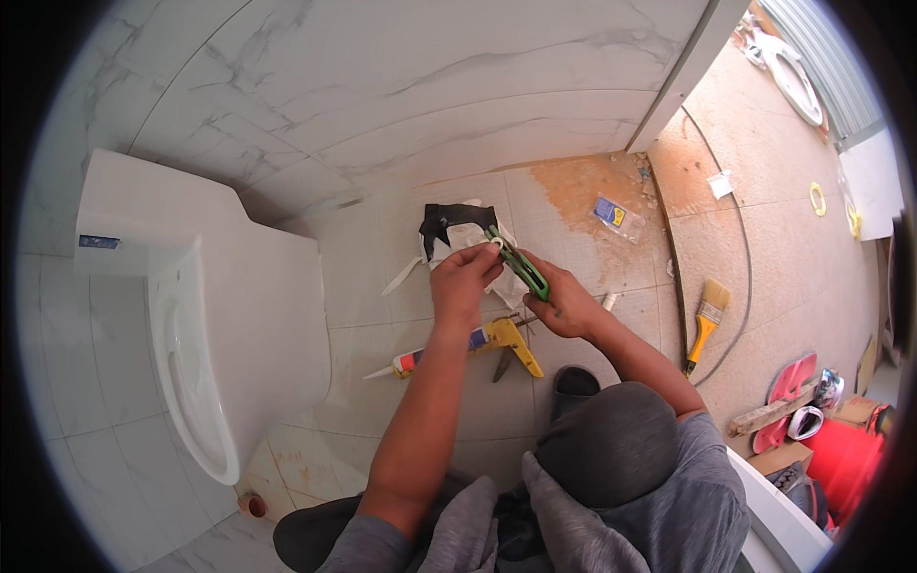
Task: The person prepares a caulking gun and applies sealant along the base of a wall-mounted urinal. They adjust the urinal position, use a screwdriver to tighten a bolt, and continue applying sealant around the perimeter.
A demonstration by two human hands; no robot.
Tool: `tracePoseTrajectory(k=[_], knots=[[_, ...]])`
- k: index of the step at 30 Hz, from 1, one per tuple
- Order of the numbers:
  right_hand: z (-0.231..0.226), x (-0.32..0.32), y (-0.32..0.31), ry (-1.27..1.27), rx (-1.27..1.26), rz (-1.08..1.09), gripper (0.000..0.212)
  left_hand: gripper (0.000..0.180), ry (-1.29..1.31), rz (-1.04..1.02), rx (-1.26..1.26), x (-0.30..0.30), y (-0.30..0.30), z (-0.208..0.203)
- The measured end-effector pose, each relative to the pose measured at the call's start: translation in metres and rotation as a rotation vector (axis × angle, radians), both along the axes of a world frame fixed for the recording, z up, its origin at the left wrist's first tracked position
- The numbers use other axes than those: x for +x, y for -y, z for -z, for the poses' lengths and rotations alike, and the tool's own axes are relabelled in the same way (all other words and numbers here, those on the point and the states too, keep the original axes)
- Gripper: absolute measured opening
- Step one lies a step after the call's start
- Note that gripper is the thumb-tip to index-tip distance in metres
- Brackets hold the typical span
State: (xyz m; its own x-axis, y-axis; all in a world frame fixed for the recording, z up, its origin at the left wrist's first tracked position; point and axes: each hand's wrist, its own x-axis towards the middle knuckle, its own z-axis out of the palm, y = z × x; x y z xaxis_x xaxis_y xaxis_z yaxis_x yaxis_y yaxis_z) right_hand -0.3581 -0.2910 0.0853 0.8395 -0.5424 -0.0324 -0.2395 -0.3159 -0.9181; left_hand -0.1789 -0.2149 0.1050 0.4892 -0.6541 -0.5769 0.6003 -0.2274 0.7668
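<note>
My right hand (570, 306) is closed round a green utility knife (525, 271), which points up and to the left. My left hand (462, 279) pinches a small white piece (498, 245) at the knife's front end; its exact kind is too small to make out. Just beyond both hands, a black item (447, 219) rests on crumpled white wrapping (468, 236) on the tiled floor. Below my hands lies a yellow caulking gun (508, 339), loaded with a tube whose white nozzle (378, 372) points left. My left forearm covers part of that tube.
A white toilet (272, 296) stands at the left against the marbled wall (382, 86). On the right are a yellow-handled paintbrush (709, 320), a dark cable (748, 277), a blue-labelled clear packet (616, 218), red slippers (791, 377) and a red bucket (842, 463). An open pipe (252, 504) pokes from the floor.
</note>
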Motion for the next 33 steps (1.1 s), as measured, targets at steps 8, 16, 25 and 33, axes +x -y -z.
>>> tracePoseTrajectory(k=[8,16,25,33], knots=[[-0.011,-0.004,0.002,-0.121,0.094,-0.019,0.080,0.019,-0.110,0.025,0.002,0.004,0.001,-0.006],[-0.020,-0.005,0.003,-0.066,0.016,-0.024,0.080,0.019,-0.126,0.067,-0.010,0.009,-0.002,-0.005],[-0.028,-0.009,0.006,-0.103,-0.068,-0.034,0.080,0.023,0.043,0.115,0.032,0.006,-0.001,-0.010],[-0.024,-0.009,0.008,-0.049,-0.063,-0.030,0.081,0.022,0.067,0.078,-0.021,-0.002,0.001,-0.010]])
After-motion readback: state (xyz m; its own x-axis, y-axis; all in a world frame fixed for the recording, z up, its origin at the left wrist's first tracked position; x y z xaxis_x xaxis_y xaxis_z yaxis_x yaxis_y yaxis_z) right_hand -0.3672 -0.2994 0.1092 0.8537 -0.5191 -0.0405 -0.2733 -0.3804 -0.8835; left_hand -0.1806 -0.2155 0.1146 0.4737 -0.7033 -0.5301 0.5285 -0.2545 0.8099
